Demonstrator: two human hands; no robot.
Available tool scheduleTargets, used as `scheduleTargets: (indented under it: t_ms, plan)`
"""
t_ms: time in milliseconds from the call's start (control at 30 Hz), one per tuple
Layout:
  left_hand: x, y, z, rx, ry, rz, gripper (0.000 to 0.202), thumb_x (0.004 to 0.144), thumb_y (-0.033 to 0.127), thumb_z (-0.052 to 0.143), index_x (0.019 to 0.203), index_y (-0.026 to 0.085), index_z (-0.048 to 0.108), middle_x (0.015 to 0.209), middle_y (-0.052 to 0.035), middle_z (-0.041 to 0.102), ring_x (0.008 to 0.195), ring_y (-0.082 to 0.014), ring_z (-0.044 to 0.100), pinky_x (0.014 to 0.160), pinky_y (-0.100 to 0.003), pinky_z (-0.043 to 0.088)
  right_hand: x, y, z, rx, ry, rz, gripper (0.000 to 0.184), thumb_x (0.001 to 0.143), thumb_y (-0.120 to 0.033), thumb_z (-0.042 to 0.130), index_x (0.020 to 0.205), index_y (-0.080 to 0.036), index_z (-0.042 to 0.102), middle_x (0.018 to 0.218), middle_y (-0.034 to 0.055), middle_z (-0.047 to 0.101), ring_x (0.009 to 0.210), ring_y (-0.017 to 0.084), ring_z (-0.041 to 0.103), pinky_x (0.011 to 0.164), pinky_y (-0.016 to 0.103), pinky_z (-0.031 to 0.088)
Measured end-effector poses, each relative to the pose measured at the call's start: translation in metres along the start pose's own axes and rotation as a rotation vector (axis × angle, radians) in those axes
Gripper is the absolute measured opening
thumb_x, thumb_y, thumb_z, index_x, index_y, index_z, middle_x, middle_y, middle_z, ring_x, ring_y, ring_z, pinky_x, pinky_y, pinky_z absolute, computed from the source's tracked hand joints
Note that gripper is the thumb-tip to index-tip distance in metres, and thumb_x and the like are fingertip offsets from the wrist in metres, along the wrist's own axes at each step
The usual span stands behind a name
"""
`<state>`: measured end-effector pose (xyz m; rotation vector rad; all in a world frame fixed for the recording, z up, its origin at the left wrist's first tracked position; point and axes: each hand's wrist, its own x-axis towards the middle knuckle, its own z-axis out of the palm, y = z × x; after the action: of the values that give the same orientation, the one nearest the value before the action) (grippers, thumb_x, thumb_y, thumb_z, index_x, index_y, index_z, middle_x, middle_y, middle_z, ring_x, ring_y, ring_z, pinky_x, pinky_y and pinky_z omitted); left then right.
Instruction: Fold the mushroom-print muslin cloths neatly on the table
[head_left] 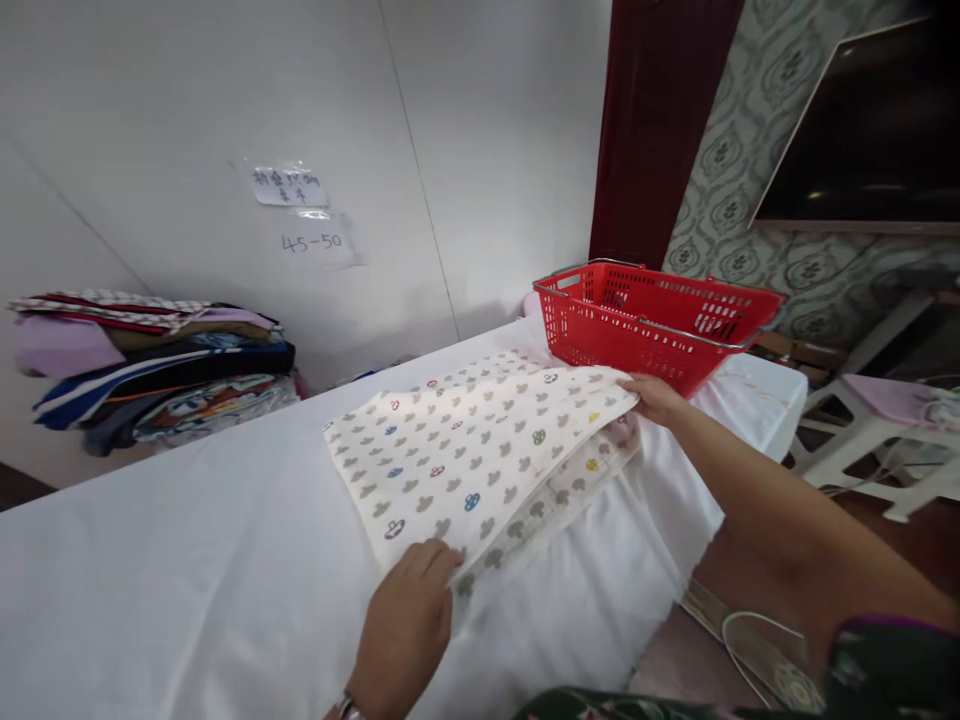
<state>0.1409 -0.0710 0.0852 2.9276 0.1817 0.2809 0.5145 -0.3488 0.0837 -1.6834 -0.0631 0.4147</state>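
A white cloth printed with grey, blue, red and yellow mushrooms lies folded over in layers on the white-covered table. My left hand is closed at its near left corner, the thumb tucked under and hidden. At the right end, my right hand pinches the corner of the upper layer and holds it a little above the lower one. A gap shows between the two layers along the near edge.
A red plastic basket with metal handles stands on the table's far right, just behind my right hand. Folded clothes are stacked at the far left by the wall. The white table cover hangs over the near edge. A white stool stands to the right.
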Motion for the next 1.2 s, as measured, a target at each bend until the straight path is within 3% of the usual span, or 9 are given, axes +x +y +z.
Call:
scheduleTargets:
  t_ms: [100,200,367,467,633,833,967,1200]
  plan:
    - [-0.009,0.002,0.019,0.022,-0.124,-0.014,0.045,0.069,-0.002,0.036,0.098,0.022,0.062,0.095,-0.0032,0.06,0.089,-0.0172,0.055,0.082,-0.032,0.045,-0.003,0.018,-0.009,-0.102,0.065,0.097,0.01,0.071,-0.015,0.065,0.078,-0.014,0.058,0.061,0.0019,0.062,0.055,0.014,0.058,0.053,0.026,0.051]
    - [-0.021,-0.007,0.034,0.057,-0.101,-0.022,0.047,0.067,-0.002,0.038,0.1,0.022,0.062,0.103,-0.0042,0.06,0.099,-0.0194,0.054,0.087,-0.034,0.043,-0.008,0.034,-0.013,-0.181,0.111,0.132,0.01,0.068,-0.014,0.066,0.071,-0.015,0.057,0.055,-0.0009,0.058,0.052,0.014,0.055,0.049,0.026,0.049]
    - [-0.022,-0.009,0.024,0.009,-0.006,0.039,0.036,0.071,0.003,0.04,0.091,0.023,0.062,0.1,-0.0032,0.06,0.096,-0.0199,0.054,0.084,-0.034,0.044,-0.003,0.026,-0.016,-0.255,0.165,0.053,0.008,0.074,-0.019,0.062,0.08,-0.016,0.057,0.059,-0.0014,0.059,0.056,0.011,0.056,0.054,0.021,0.049]
    - [-0.02,-0.001,0.022,0.003,-0.061,0.051,0.037,0.07,0.001,0.039,0.088,0.024,0.062,0.097,-0.0024,0.06,0.093,-0.019,0.054,0.084,-0.033,0.044,0.001,0.021,-0.018,-0.328,0.174,0.035,0.011,0.073,-0.023,0.063,0.08,-0.017,0.057,0.059,-0.0007,0.058,0.056,0.012,0.056,0.053,0.021,0.048]
    - [-0.027,-0.003,0.037,0.054,-0.149,-0.042,0.037,0.067,0.001,0.042,0.09,0.021,0.063,0.101,-0.005,0.06,0.099,-0.0216,0.054,0.086,-0.037,0.043,-0.002,0.032,-0.02,-0.506,0.161,0.068,0.021,0.064,-0.027,0.072,0.066,-0.017,0.054,0.048,-0.0034,0.05,0.047,0.012,0.052,0.045,0.022,0.044]
    - [-0.037,-0.012,0.04,0.022,-0.113,-0.046,0.03,0.071,0.008,0.044,0.091,0.022,0.063,0.097,-0.0054,0.062,0.093,-0.0215,0.056,0.08,-0.036,0.045,-0.004,0.036,-0.027,-0.692,0.158,0.068,0.021,0.065,-0.029,0.07,0.062,-0.018,0.053,0.042,-0.0038,0.047,0.046,0.012,0.051,0.046,0.022,0.039]
    - [-0.044,-0.015,0.046,-0.006,-0.076,-0.033,0.026,0.075,0.014,0.045,0.092,0.022,0.063,0.096,-0.0057,0.062,0.09,-0.0211,0.056,0.079,-0.036,0.045,-0.001,0.037,-0.03,-0.794,0.191,0.041,0.02,0.064,-0.027,0.071,0.06,-0.018,0.053,0.042,-0.0025,0.046,0.056,0.016,0.056,0.052,0.022,0.038]
    - [-0.048,-0.008,0.04,-0.023,-0.125,-0.146,0.021,0.08,0.017,0.042,0.093,0.02,0.059,0.1,-0.0059,0.057,0.096,-0.0192,0.051,0.083,-0.032,0.042,0.001,0.038,-0.027,-0.779,0.203,0.095,0.022,0.063,-0.029,0.071,0.056,-0.016,0.054,0.044,-0.0006,0.048,0.059,0.018,0.058,0.053,0.023,0.041]
